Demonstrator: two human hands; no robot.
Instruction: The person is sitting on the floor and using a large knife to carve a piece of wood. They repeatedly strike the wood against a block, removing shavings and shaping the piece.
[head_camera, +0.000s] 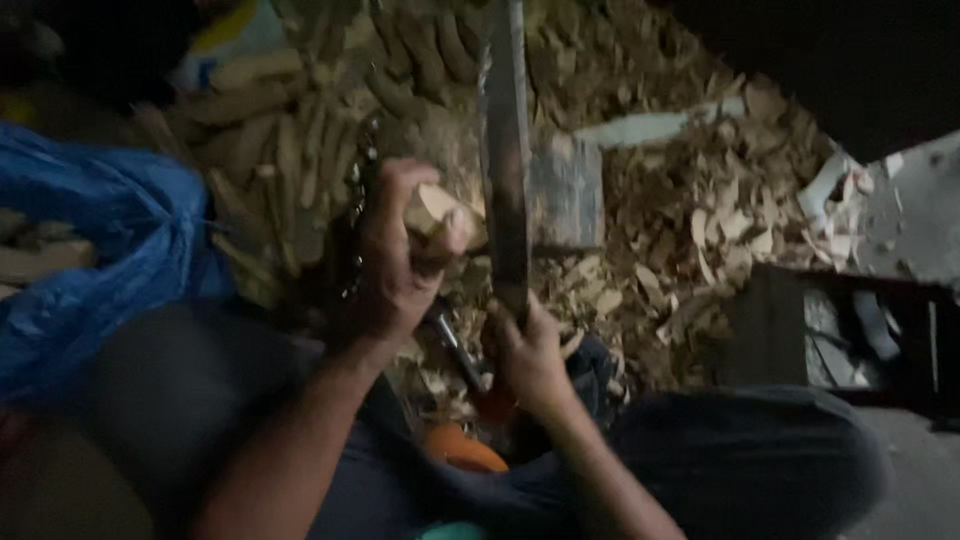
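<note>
knees fill the lower frame; i see left hand clamped on a half-trimmed wood piece at centre, right hand gripping the long blade; chips piled, shaping unfinished.

The scene is dim and grainy. The brightest patch falls on the wood chips toward 2 o'clock, where pale pieces glare slightly. The corners at 1 and 11 o'clock sink into black. The blade is smeared by motion blur, and the blue sheet at 9 o'clock looks soft.
</note>
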